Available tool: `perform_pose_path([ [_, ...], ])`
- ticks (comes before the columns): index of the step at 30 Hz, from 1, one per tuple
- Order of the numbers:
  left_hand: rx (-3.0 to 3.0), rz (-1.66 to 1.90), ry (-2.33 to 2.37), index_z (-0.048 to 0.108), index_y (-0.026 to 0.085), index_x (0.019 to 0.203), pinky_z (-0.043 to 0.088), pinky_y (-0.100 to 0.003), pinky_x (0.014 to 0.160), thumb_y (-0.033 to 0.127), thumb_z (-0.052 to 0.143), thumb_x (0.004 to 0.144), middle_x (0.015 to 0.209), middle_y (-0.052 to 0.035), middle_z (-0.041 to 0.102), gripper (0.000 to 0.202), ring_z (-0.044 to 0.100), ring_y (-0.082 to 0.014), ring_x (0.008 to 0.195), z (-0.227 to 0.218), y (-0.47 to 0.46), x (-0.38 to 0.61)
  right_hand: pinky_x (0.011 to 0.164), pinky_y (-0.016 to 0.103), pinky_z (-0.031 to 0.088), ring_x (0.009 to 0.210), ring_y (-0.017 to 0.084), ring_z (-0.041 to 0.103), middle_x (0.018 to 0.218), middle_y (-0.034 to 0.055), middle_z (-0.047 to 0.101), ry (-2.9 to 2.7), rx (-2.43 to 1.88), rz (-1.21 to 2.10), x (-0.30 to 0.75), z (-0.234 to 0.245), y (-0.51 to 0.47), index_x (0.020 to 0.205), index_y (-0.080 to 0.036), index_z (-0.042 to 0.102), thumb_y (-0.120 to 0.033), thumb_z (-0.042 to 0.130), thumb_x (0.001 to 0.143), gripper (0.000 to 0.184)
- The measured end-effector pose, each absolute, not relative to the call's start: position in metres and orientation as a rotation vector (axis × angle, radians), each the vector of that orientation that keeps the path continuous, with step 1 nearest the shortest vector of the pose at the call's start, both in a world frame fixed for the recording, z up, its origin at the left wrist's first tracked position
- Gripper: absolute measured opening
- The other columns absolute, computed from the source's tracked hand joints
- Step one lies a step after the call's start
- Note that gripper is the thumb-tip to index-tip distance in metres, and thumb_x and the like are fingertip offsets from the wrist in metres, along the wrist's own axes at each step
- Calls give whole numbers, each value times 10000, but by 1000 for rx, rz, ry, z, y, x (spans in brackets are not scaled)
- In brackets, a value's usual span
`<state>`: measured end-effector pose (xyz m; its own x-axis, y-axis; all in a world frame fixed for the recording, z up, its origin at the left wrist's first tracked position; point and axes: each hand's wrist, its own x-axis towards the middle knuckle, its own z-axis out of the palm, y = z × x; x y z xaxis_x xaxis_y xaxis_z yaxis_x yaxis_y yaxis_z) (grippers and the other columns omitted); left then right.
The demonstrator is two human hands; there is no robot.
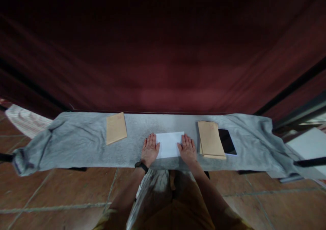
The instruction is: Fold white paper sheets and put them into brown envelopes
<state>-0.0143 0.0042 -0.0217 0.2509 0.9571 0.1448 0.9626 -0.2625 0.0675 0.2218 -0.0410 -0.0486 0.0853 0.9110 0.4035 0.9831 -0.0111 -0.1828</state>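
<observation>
A white sheet of paper [169,144] lies flat on the grey cloth [81,148] that covers the table, right in front of me. My left hand [149,149] rests palm down on the sheet's left edge, fingers together and stretched out; a black band sits on that wrist. My right hand [187,149] lies flat on the sheet's right edge in the same way. Neither hand grips anything.
A single brown envelope [116,128] lies to the left. A stack of brown envelopes [211,139] lies to the right, with a dark tablet [226,141] beside it. A dark red curtain [163,53] hangs behind the table. Terracotta floor tiles [63,196] lie below.
</observation>
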Motion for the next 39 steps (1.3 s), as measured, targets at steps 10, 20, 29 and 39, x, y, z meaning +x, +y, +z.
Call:
perform_pose_path([
  [10, -2465, -296, -1856, 323, 65, 1548, 227, -464, 1234, 376, 263, 1020, 1594, -157, 370, 616, 266, -253, 1516, -17, 1, -13, 1168, 470, 324, 1418, 259, 436, 1529, 151, 478, -1997, -1689, -151, 169, -39, -79, 1508, -122, 423, -341, 398, 1044, 514],
  [20, -2361, -414, -1926, 329, 35, 1539, 243, -521, 1221, 411, 264, 1025, 1585, -212, 362, 640, 269, -311, 1510, -13, -11, 0, 1177, 472, 297, 1416, 283, 430, 1537, 180, 457, -1959, -1827, -199, 205, -38, -110, 1545, -92, 350, -398, 382, 1052, 581],
  [29, -2681, -483, -1551, 304, 129, 1561, 329, -484, 1202, 419, 287, 1042, 1578, -149, 403, 595, 325, -249, 1492, -28, -52, 50, 1179, 487, 290, 1433, 283, 406, 1551, 167, 441, -1940, -1822, -193, 204, -42, -112, 1574, -104, 282, -394, 355, 1060, 595],
  [39, -2436, -390, -1845, 381, 66, 1521, 289, -516, 1210, 413, 277, 1034, 1563, -205, 404, 607, 329, -304, 1487, -23, -37, -9, 1182, 487, 283, 1427, 286, 416, 1547, 171, 445, -1932, -1817, -171, 204, -41, -112, 1589, -103, 237, -394, 362, 1057, 619],
])
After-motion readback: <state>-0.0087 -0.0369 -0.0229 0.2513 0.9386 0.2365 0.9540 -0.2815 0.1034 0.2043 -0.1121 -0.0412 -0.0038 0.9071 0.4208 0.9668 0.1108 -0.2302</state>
